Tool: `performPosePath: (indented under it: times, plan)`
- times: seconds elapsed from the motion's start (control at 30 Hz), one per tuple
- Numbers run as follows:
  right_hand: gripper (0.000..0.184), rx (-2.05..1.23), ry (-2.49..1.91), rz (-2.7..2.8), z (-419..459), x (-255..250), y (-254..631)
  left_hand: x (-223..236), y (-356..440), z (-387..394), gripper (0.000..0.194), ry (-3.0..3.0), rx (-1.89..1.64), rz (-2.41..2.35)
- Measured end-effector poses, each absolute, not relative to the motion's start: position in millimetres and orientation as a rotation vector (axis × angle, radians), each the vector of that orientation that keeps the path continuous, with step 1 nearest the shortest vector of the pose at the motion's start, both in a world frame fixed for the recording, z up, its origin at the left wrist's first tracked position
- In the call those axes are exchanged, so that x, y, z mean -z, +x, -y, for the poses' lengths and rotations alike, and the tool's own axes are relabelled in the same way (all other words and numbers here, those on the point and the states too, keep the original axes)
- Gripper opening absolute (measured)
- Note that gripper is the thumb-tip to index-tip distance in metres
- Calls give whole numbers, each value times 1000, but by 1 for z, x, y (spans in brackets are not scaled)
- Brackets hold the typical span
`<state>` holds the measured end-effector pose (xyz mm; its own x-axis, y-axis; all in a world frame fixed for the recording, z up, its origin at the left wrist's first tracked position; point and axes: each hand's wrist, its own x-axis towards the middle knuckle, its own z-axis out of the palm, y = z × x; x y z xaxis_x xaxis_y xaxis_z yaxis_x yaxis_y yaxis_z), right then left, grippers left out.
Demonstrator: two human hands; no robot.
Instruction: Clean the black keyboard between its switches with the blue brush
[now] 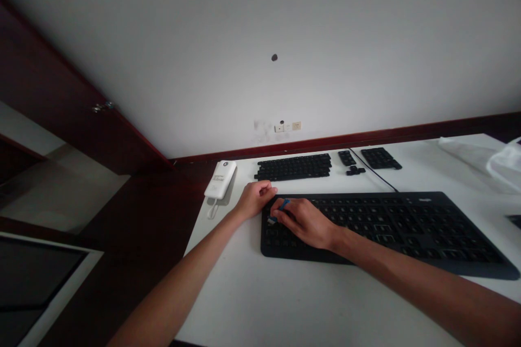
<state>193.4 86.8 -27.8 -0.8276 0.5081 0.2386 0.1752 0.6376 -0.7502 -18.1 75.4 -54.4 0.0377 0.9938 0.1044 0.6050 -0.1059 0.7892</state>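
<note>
- Right hand (pixel 306 222), head view: it's pinching a blue tool (pixel 286 204), looks like a small brush, with a pale tip aimed down at the keyboard's left end. Close grip, probably for control in such tight gaps.
- Left hand (pixel 255 199) sits at the far left corner of the keyboard (pixel 382 226), fingers curled in. Can't tell if it's gripping anything; my guess is it's there to steady that corner.
- Keyboard lies flat on the white table (pixel 244 298), pretty much right in front of the person, so both hands reach its left end easily.
- Loose keys (pixel 293 167) are laid out behind it in rows, with small groups (pixel 347 158) and a number block (pixel 379 158) to the right. Seems they're kept in order so nobody loses track.
- Cord (pixel 376 174) runs off the back, between those groups.
- White power bank (pixel 220 179), I think, is off at the left edge, well clear of the keyboard.
</note>
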Motion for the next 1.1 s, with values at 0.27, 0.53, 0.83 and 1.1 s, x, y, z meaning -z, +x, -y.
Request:
performPosePath:
  times: [0.27,0.53,0.83,1.1]
  plan:
    - [27,-1037,-526,2423,-87,30,193,56,-18,-75,47,1760,-917,-1609]
    - [29,-1045,-530,2416,-87,31,193,56,-18,-76,46,1766,-921,-1610]
    - [29,-1035,-527,2425,-88,31,194,57,-19,-76,47,1767,-905,-1635]
    - [31,-1031,-532,2431,-86,28,193,55,-18,-75,46,1759,-917,-1617]
